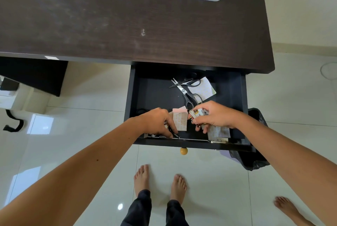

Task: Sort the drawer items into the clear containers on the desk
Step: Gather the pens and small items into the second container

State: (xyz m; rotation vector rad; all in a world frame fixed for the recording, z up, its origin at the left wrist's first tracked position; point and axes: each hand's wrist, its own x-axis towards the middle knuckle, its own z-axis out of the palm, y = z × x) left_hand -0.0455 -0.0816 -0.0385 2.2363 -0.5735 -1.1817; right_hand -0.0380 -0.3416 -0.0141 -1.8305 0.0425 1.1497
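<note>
Hands (215, 114) in drawer (155, 91) under dark desk (127, 25) (tiled floor (91, 116)).

One head-worn wide-angle view looks steeply down from standing height. The desk (127, 25) fills the top, the open drawer (182, 98) sits mid-frame at arm's reach, and the floor (209, 180) lies below, edges bowed by the lens.
</note>
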